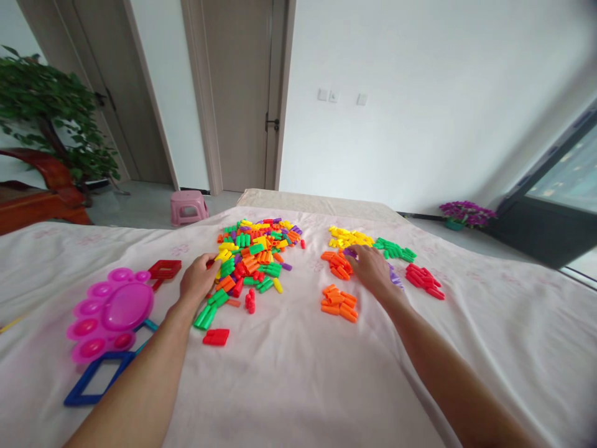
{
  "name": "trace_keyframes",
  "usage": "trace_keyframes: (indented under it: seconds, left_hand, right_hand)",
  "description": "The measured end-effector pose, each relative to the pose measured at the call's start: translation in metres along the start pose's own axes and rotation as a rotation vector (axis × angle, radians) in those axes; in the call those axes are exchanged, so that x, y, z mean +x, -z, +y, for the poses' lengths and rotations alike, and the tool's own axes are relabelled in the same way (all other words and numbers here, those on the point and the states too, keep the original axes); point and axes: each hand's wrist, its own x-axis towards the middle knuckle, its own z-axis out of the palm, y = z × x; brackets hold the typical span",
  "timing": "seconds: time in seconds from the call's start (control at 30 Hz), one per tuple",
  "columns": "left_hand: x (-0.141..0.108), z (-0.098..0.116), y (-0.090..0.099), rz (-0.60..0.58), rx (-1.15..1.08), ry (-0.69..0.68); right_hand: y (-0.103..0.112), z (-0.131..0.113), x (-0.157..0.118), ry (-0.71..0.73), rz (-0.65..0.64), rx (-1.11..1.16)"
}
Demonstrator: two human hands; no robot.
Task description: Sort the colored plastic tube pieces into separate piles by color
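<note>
My left hand (199, 278) is at the left edge of a mixed pile of plastic building pieces (252, 264) in red, orange, yellow, green and purple. Its fingers are curled together beside some yellow and green pieces; what they grip is mostly hidden. Over on the right, my right hand (370, 267) has its fingers closed at a purple piece (349, 252). More purple pieces (395, 277) lie partly hidden under that hand. Around it are single-colour groups: yellow pieces (349, 238), green pieces (394, 249), red pieces (423, 280) and two groups of orange pieces (339, 303).
A pink paw-shaped tray (128, 307), a blue frame (100, 378) and a red frame (165, 269) lie left on the cloth-covered surface (289, 386). Loose red pieces (216, 337) lie nearer me. Beyond stand a pink stool (188, 207) and purple flowers (466, 213).
</note>
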Motion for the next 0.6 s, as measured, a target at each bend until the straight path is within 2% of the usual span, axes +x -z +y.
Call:
trace_keyframes:
  seconds: [0.13,0.2,0.27,0.37,0.5,0.6]
  left_hand:
    - [0.001,-0.002,-0.001,0.003,0.010,0.004]
    - [0.001,-0.002,-0.001,0.008,0.014,0.000]
    - [0.001,-0.003,-0.001,0.009,0.015,-0.001]
    - [0.001,-0.002,-0.001,0.009,0.010,0.001]
    - [0.000,-0.002,-0.001,0.009,-0.002,-0.013]
    - [0.000,-0.002,-0.001,0.008,-0.013,-0.030]
  right_hand:
    - [0.009,0.050,-0.012,-0.186,0.014,-0.113]
    - [0.011,0.059,-0.015,-0.231,0.009,-0.129]
    - [0.012,0.054,-0.017,-0.222,0.022,-0.094]
    - [0.012,0.019,-0.016,-0.101,0.012,0.049]
    - [0.001,-0.056,-0.017,0.128,-0.145,0.205]
    - [-0.013,-0.106,-0.017,0.228,-0.227,0.180]
